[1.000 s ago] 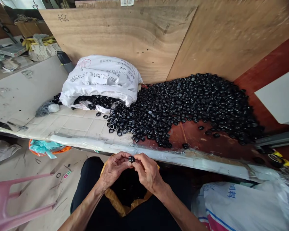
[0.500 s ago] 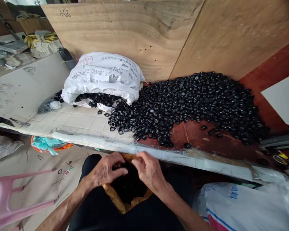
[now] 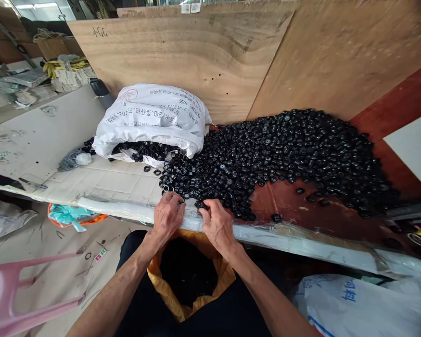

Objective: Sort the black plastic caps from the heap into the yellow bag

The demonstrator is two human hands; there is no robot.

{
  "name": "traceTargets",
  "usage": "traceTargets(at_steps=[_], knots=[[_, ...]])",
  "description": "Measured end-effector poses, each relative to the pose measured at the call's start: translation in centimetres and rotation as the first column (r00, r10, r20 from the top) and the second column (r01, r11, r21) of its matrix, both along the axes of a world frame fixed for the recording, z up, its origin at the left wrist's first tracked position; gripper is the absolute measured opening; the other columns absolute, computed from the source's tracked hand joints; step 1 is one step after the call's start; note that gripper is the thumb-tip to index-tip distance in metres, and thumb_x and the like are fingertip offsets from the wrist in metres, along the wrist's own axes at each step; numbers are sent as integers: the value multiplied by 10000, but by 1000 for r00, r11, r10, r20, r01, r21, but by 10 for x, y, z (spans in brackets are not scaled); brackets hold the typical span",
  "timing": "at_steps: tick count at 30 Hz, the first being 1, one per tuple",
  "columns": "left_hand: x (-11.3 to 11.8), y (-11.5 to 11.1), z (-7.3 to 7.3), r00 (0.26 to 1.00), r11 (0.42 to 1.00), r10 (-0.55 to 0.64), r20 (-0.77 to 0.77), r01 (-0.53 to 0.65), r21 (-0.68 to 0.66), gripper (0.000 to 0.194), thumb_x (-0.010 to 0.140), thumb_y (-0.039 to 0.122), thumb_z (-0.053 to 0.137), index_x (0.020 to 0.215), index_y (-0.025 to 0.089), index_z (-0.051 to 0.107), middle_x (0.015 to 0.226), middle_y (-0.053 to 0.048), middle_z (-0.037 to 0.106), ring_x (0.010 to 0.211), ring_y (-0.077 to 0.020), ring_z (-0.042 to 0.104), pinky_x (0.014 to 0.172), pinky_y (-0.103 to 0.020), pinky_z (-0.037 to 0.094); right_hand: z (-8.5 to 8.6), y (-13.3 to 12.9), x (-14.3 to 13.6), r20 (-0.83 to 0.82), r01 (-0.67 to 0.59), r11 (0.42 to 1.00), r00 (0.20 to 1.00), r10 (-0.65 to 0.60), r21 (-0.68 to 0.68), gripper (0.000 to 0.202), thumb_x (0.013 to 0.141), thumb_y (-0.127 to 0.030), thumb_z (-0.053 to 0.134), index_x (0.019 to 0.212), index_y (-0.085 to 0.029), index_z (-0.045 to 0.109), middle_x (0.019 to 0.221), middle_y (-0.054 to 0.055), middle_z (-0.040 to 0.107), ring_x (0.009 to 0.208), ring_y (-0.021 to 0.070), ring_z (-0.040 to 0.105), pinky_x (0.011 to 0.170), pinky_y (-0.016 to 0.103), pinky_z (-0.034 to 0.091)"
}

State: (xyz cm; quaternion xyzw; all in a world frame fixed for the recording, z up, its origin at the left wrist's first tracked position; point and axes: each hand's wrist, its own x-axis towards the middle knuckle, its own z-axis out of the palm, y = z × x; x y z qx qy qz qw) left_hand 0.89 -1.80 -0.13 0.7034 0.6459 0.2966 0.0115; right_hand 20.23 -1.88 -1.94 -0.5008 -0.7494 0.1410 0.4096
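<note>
A large heap of small black plastic parts covers the middle and right of the bench. At its near left edge, ring-shaped black parts spill from a white woven sack. My left hand is at the bench's front edge, fingers curled near the rings; what they hold, if anything, is hidden. Just right of it, my right hand pinches a small black part between thumb and fingers. Below both hands, an open yellow bag with black contents sits between my legs.
A dark bottle stands behind the sack, against upright wooden boards. Under the bench are an orange-rimmed basket and a pink stool at left, and a white bag at right.
Both hands have moved up from over the yellow bag's mouth to the bench edge by the black parts. The bag's opening is now uncovered. The view has shifted slightly.
</note>
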Motion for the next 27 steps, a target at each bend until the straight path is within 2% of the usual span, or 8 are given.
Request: traceTargets(at_steps=[5,9,12,16,18,21,25,27], knots=[[1,0,-2,999,995,-49,23,47,94,106,878,100,654,889,198,693,1050,-99,750,1006,-285,719,891,-405,594,11,3,5,-409,-134,986,909,83,-96,99,992,-258,609,1056,-217,671,1039,65,667,850,182,688,733,289,598],[4,-9,5,965,992,-121,233,113,49,163,843,87,620,946,212,632,960,-42,730,848,-208,741,814,-345,619,19,0,-3,-538,-248,958,832,134,-144,164,961,-243,646,1099,-245,736,1115,66,688,934,189,708,801,297,611],[7,-22,14,895,980,-176,409,198,-12,241,837,112,628,1051,222,611,963,-18,734,832,-178,753,824,-328,631,22,-4,-11,-541,-304,944,819,190,-128,188,953,-208,630,1100,-241,743,1123,72,707,1026,209,704,848,309,604],[11,-37,21,795,968,-184,577,250,-35,297,849,170,678,1128,230,597,1035,-23,737,903,-177,750,877,-348,638,25,-11,-14,-479,-276,956,856,197,-100,137,934,-196,645,1051,-220,712,1028,57,713,881,191,696,755,290,590],[13,-42,20,718,968,-152,679,248,-46,284,847,199,703,1111,224,600,1057,-30,730,950,-181,751,908,-355,637,27,-15,-12,-463,-267,960,864,197,-90,107,936,-192,650,1026,-215,703,995,49,703,839,182,683,737,286,580],[17,-48,17,569,957,-82,818,274,-95,264,854,235,726,1094,210,622,1071,-44,731,921,-170,754,872,-322,637,30,-20,-7,-448,-288,954,866,221,-87,113,957,-189,634,1031,-212,716,1011,61,706,901,194,690,786,298,584],[20,-55,14,390,930,-71,918,358,-80,244,884,267,743,1105,203,665,1072,-51,725,845,-154,744,816,-297,630,33,-25,-1,-448,-320,941,861,240,-111,141,978,-215,612,1049,-210,734,1045,83,723,959,210,703,821,313,602],[20,-57,13,384,931,-123,915,365,-28,223,896,276,755,1100,208,694,1112,-60,712,886,-166,740,836,-307,630,33,-27,0,-461,-315,941,858,227,-122,132,975,-252,628,1030,-210,740,1040,90,732,954,218,710,822,324,611]])
